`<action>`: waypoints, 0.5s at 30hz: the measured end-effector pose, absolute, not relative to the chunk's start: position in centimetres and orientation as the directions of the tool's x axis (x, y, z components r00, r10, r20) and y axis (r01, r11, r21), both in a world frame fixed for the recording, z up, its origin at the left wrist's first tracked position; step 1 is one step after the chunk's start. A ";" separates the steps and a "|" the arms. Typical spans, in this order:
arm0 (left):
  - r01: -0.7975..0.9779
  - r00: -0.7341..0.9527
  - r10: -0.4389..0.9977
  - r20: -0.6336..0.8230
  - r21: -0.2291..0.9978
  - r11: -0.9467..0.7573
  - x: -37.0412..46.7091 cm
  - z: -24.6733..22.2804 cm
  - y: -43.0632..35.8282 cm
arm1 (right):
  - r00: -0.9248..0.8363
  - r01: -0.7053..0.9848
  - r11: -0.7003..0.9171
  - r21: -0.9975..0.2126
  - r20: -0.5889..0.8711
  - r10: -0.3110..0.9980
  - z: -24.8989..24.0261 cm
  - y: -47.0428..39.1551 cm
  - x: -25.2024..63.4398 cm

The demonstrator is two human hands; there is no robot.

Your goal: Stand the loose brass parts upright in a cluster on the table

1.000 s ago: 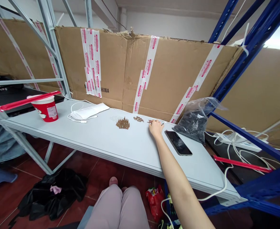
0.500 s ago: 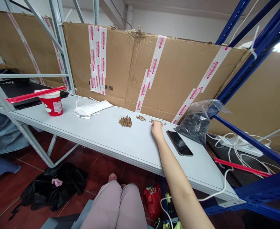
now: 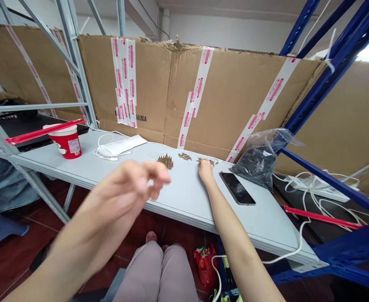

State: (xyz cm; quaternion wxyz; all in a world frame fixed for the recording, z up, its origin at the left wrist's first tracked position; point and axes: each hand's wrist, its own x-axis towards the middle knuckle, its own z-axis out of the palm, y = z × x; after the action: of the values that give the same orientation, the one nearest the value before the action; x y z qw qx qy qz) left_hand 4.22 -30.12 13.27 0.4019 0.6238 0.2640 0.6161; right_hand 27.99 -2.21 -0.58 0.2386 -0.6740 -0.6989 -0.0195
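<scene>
My right hand (image 3: 205, 167) rests at the back of the table, fingertips drawn together at a small scatter of brass-coloured metal parts (image 3: 211, 162). What those fingers pinch, if anything, is hidden. Raised over the front edge, my left hand (image 3: 130, 184) is blurred, its fingers loosely bent and apart with nothing seen in them. Between the hands lie another little heap of brass-coloured parts (image 3: 184, 156) and a cluster of upright, pointed brass-coloured pieces (image 3: 166, 161). Small clear pieces (image 3: 154, 154) lie beside that cluster.
A phone (image 3: 237, 188) lies right of my right arm, near a clear bag of black material (image 3: 256, 163). Leftward are a white flat item with cables (image 3: 124, 144) and a red cup (image 3: 66, 142). Cardboard (image 3: 153, 88) walls the back; a blue post (image 3: 310, 100) stands right.
My left hand has come into view from the lower left, above the table's front edge. My right hand stays at the same brass-coloured parts. The view has shifted slightly.
</scene>
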 end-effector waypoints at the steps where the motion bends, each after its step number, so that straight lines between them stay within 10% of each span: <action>1: -0.067 0.143 0.799 0.585 0.811 -0.582 4.3 12.9 -28.3 | 0.026 0.939 0.109 -0.327 0.383 0.923 -0.6 -2.1 28.0; 7: 0.671 0.335 0.723 0.605 0.386 -0.633 4.2 5.5 -13.0 | 0.023 0.569 0.263 -0.779 0.334 0.942 0.0 -1.4 26.2; 15: 0.744 0.575 0.609 0.547 -0.039 -0.668 8.3 1.9 -4.2 | -0.145 0.057 0.276 -0.959 0.266 0.953 1.4 -2.4 24.4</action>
State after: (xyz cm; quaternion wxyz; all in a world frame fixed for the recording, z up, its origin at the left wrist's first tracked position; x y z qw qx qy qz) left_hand 8.31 -4.21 1.86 -0.1333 0.8774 0.3853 0.2529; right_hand 24.43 -2.37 1.43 0.5088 -0.4103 -0.6158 0.4400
